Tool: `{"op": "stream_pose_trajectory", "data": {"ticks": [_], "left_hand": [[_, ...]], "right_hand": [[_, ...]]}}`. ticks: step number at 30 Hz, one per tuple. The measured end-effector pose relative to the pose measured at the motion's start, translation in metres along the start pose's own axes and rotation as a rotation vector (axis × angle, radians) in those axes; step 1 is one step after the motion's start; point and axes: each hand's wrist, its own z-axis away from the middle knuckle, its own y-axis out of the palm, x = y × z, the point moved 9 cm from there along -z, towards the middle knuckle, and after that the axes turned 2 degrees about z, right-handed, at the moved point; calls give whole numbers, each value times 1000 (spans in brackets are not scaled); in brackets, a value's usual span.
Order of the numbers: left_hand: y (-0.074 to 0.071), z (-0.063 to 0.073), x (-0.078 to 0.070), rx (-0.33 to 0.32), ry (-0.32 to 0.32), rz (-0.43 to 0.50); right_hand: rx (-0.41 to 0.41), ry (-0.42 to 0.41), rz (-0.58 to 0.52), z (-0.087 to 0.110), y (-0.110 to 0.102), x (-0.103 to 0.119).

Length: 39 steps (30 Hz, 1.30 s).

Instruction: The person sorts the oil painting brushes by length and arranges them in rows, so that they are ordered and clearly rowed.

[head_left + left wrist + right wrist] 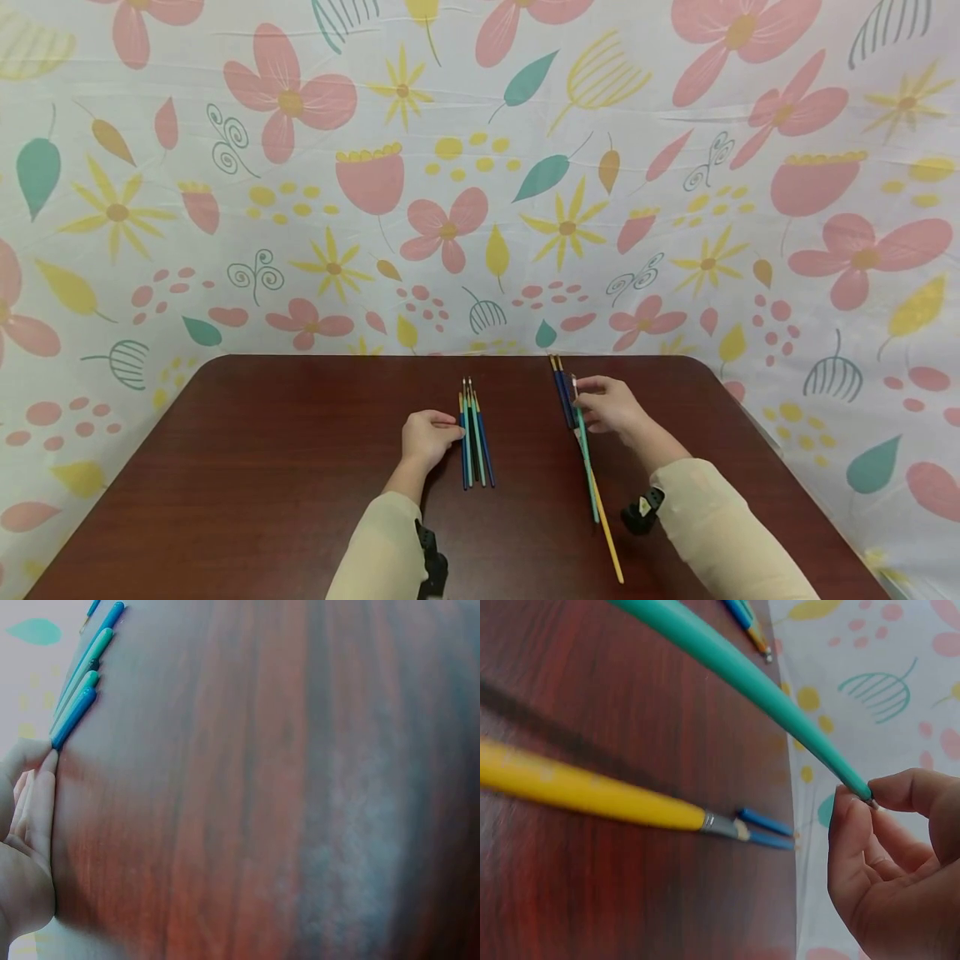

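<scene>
In the head view, several paintbrushes lie side by side, bristles away from me: a blue one at the left, teal and dark ones between, another blue paintbrush at the right. My left hand pinches the leftmost blue brush along its side, thumb and index finger meeting there. My right hand pinches a teal paintbrush near its bristle end, tilted above the table in the right wrist view; the fingertips hide most of its tip. Below it lies a yellow paintbrush, bristles toward two dark blue paintbrushes.
A dark reddish-brown table with rounded far corners bears all the brushes. Behind its far edge hangs a white cloth printed with flowers and leaves. The two dark blue brushes reach that far edge.
</scene>
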Motion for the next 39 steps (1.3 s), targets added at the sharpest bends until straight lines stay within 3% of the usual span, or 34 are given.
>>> {"op": "stream_pose_trajectory", "data": {"ticks": [21,39], "left_hand": [[1,1,0,11,-6,2],[1,0,1,1,-17,6]], "right_hand": [[76,61,65,24,-4,-44],[78,104,134,32,3,-57]]}}
